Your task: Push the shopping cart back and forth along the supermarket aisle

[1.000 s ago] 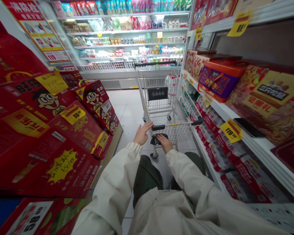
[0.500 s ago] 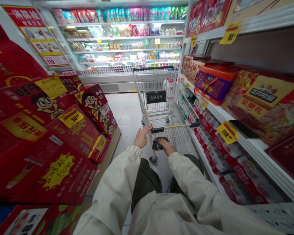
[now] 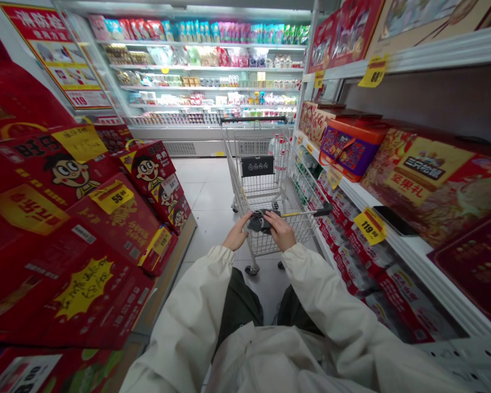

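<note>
A wire shopping cart (image 3: 270, 180) stands in the aisle ahead of me, its basket holding a few bottles at the far end. My left hand (image 3: 236, 234) grips the left end of the cart's handle bar. Beside it, my right hand (image 3: 281, 229) curls over the middle of the bar, where a dark grey object (image 3: 257, 221) that I cannot make out lies between the two hands. Both arms wear cream sleeves.
Stacked red gift boxes (image 3: 106, 218) with yellow price tags line the left side. White shelves (image 3: 393, 234) on the right carry red packs and gift boxes, and a black phone (image 3: 395, 220) lies on the shelf edge. A chilled display (image 3: 204, 82) closes the aisle's far end.
The cart has rolled forward a little along the aisle. My left hand went from resting open on the handle's left end to gripping it, and my right hand rose onto the bar.
</note>
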The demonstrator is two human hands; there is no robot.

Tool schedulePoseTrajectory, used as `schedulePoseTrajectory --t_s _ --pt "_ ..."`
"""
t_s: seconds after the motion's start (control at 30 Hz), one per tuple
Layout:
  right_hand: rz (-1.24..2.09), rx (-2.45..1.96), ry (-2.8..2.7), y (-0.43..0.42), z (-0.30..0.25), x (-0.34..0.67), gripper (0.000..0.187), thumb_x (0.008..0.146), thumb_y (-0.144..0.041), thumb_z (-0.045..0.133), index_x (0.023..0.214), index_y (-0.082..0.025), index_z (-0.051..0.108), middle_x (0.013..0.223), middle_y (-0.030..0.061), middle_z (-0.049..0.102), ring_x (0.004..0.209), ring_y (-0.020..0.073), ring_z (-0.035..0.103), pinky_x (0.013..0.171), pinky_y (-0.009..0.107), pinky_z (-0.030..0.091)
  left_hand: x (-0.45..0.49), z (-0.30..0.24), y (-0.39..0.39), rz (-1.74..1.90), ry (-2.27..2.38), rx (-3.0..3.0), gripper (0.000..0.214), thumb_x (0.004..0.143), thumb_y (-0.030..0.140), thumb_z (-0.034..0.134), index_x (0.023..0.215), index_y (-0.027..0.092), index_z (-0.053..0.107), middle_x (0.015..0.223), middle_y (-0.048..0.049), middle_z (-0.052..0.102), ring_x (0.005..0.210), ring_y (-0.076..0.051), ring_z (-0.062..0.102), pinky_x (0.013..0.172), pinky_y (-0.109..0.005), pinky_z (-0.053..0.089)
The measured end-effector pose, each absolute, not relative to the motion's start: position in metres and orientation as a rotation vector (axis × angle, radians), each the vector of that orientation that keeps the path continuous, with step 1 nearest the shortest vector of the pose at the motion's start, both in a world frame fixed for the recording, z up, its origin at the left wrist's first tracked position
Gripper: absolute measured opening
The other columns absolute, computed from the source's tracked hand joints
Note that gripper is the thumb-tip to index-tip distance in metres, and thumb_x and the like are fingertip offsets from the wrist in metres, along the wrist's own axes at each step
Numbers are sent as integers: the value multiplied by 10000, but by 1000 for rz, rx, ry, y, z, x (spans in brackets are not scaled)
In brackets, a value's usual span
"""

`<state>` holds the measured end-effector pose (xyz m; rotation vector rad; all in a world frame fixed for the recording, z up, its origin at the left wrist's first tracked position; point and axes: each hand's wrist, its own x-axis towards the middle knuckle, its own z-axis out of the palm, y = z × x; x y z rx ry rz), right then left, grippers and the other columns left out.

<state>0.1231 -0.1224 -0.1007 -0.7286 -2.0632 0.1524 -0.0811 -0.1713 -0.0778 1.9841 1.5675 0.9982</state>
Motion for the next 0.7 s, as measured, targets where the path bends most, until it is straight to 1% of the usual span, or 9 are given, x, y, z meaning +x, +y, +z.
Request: schedulePoseTrajectory --t_s 0.1,0.17,0.27,0.37,0.43,0.5,0.53,0.6,0.7 --pt "198 -803 -2015 -113 -108 111 447 861 -96 439 1257 -196 620 1324 82 605 1245 204 563 1041 343 496 -73 -75 -178 1131 1579 2018 883 622 41 443 1483 201 331 1562 -57 347 1451 -193 299 1223 -418 230" --pt "214 -823 -1988 -110 -112 105 446 840 -89 464 1251 -183 608 1298 101 613 1242 218 559 1026 358 503 -70 -71 -180 1208 1582 2096 851 626 42 446 1457 211 371 1539 -60 373 1441 -199 310 1221 -424 234" --pt "194 -808 -2023 -107 -112 102 456 832 -86 479 1261 -189 597 1281 108 620 1261 232 535 1094 420 438 -76 -64 -170 1228 1617 2159 776 653 40 429 1407 223 446 1470 -58 466 1395 -192 383 1203 -428 275" --pt "125 -830 -2100 -106 -108 102 460 841 -87 485 1271 -203 597 1289 110 612 1276 256 515 1134 504 369 -93 -54 -140 1110 1744 2219 705 703 36 415 1381 214 486 1468 -57 486 1389 -186 401 1197 -427 284" --pt "79 -855 -2123 -106 -107 100 454 850 -85 483 1276 -199 592 1315 117 595 1296 269 494 1119 522 378 -104 -48 -117 930 1870 2244 568 805 113 423 1352 230 519 1485 -46 477 1410 -209 377 1181 -458 298" --pt "26 -871 -2126 -107 -109 96 436 864 -87 482 1274 -190 589 1341 121 581 1310 274 479 1104 508 394 -113 -44 -96 692 1949 2257 429 906 268 410 1311 262 553 1497 -33 467 1430 -235 348 1157 -504 308" --pt "-5 -886 -2119 -108 -111 92 425 873 -90 482 1274 -185 586 1346 124 578 1311 276 477 1098 502 399 -117 -43 -89 648 1948 2265 393 918 337 422 1272 273 580 1491 -26 476 1429 -244 351 1147 -513 315" --pt "-71 -947 -2081 -109 -115 83 408 888 -97 481 1278 -172 577 1324 142 591 1297 288 483 1083 505 402 -122 -44 -79 608 1924 2293 360 909 431 453 1192 287 624 1485 -8 485 1410 -236 383 1136 -482 337" --pt "-135 -1030 -1997 -111 -118 63 408 905 -109 484 1303 -172 549 1263 169 613 1272 303 490 1069 525 394 -131 -52 -75 620 1857 2339 377 918 485 421 1168 290 625 1500 4 463 1315 -186 504 1096 -366 399"
